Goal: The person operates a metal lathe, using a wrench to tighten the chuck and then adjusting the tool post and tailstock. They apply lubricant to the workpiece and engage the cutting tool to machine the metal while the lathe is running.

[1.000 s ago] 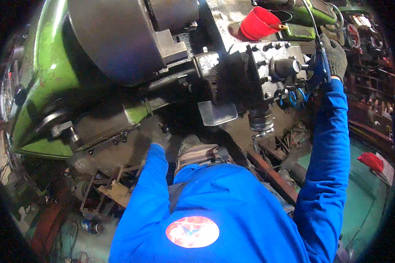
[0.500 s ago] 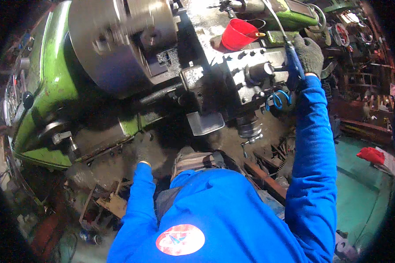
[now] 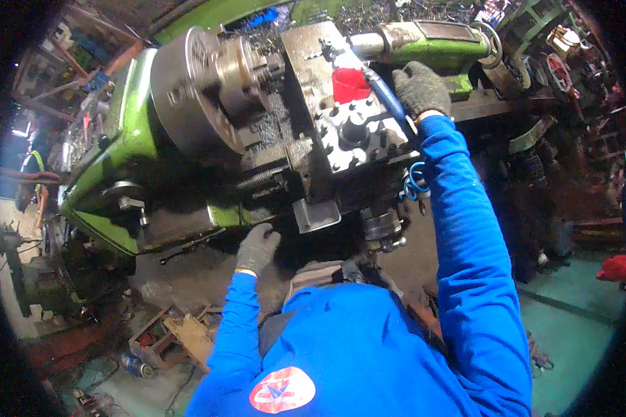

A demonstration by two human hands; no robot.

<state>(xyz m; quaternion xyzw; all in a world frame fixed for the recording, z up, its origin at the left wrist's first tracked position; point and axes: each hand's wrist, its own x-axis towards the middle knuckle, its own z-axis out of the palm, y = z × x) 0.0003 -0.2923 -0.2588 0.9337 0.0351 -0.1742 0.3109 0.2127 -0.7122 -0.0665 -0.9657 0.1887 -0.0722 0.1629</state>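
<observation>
My right hand (image 3: 422, 89), in a dark grey knit glove, is closed on a blue air blow gun (image 3: 389, 101), its thin nozzle pointing away over the lathe carriage. A coiled blue hose (image 3: 414, 182) hangs below it. Partly behind the gun, a red bucket (image 3: 350, 85) stands beyond the tool post (image 3: 355, 131). My gloved left hand (image 3: 259, 248) hovers at the lathe's front edge, fingers loosely bent and thumb apart, with nothing visible in it. To its upper left, the large chuck (image 3: 188, 94) bears a round metal workpiece (image 3: 242, 78).
The green headstock (image 3: 129, 104) fills the left of the lathe, and the green tailstock (image 3: 435, 45) stands at the far right. Metal chips (image 3: 275, 121) lie below the workpiece. A metal tray (image 3: 318, 214) juts toward me. A wooden crate (image 3: 181, 337) sits on the floor at lower left.
My right hand and the blow gun have moved left over the carriage. My left hand has drawn back from the lathe's front. The view has shifted, and the chuck looks less blurred.
</observation>
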